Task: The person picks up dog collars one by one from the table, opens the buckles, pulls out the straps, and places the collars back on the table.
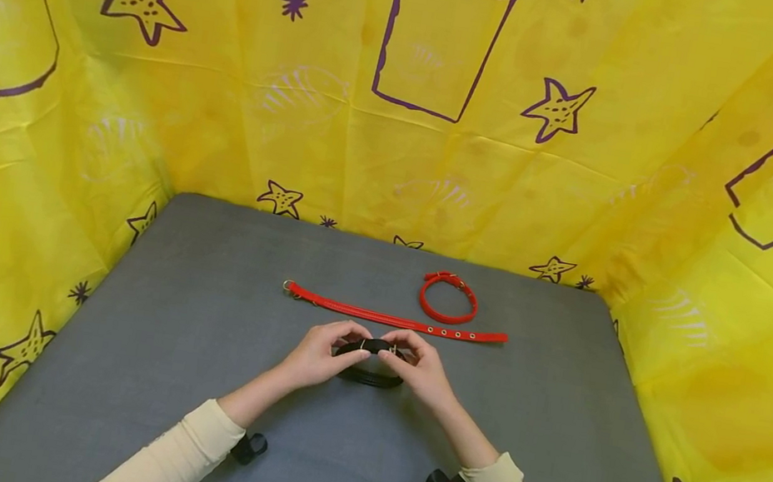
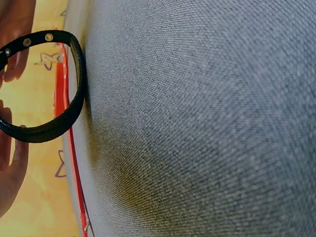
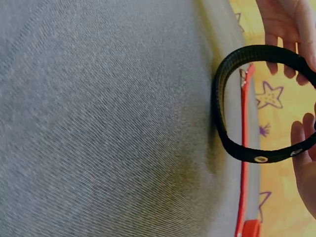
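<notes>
Black looped collar (image 1: 370,378), left hand (image 1: 323,354) and right hand (image 1: 422,371) pinching it with curled fingers, red strap (image 1: 374,316) beyond

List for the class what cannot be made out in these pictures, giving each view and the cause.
- Head view: the left hand and right hand cover parts of the black collar.
- Left wrist view: the left edge cuts off part of the black collar and both hands.
- Right wrist view: the right edge does likewise.
- Head view: how the looped red collar fastens is too small to tell.

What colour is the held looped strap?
The looped strap is black, clearest in the right wrist view.
</notes>
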### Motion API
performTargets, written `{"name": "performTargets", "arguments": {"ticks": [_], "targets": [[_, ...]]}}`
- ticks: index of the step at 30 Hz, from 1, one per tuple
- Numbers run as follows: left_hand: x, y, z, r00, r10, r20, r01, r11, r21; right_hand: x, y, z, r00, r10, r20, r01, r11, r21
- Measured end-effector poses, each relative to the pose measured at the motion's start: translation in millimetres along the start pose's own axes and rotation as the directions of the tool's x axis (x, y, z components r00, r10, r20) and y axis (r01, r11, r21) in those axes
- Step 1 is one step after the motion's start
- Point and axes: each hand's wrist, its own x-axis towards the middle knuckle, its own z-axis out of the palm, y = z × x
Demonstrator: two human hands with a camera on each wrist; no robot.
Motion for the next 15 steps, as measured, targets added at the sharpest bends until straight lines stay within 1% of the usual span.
{"name": "performTargets", "arguments": {"ticks": [2, 6, 10, 12, 15], "targets": [[0.1, 0.1, 0.9, 1.0, 0.0, 0.001, 0.0, 1.0, 0.009, 0.6, 3.9, 0.0, 1.0, -0.011, -0.006, 0.011, 0.999, -0.043], [0.3, 1.0, 1.7, 1.0, -0.004, 0.005, 0.004, 1.0, 0.016, 0.0, 2.5, 1.1, 0.999, -0.026, -0.022, 0.023, 0.993, -0.119], [0.0, 1.5, 1.3, 1.0, -0.013, 0.012, 0.013, 1.0, 0.013, -0.2, 0.0, 3.1, 0.999, -0.012, -0.036, 0.007, 0.99, -0.138], [-0.4, 1.1, 1.0, 1.0, -0.022, 0.016, 0.022, 1.0, 0.007, -0.2, 0.1, 4.3, 0.999, -0.03, -0.04, 0.024, 0.99, -0.142], [-0.8, 0.3, 0.9, 0.999, -0.05, 0.021, 0.05, 0.999, -0.008, -1.9, -15.0, 5.8, 0.999, -0.032, -0.031, 0.027, 0.988, -0.152]]}}
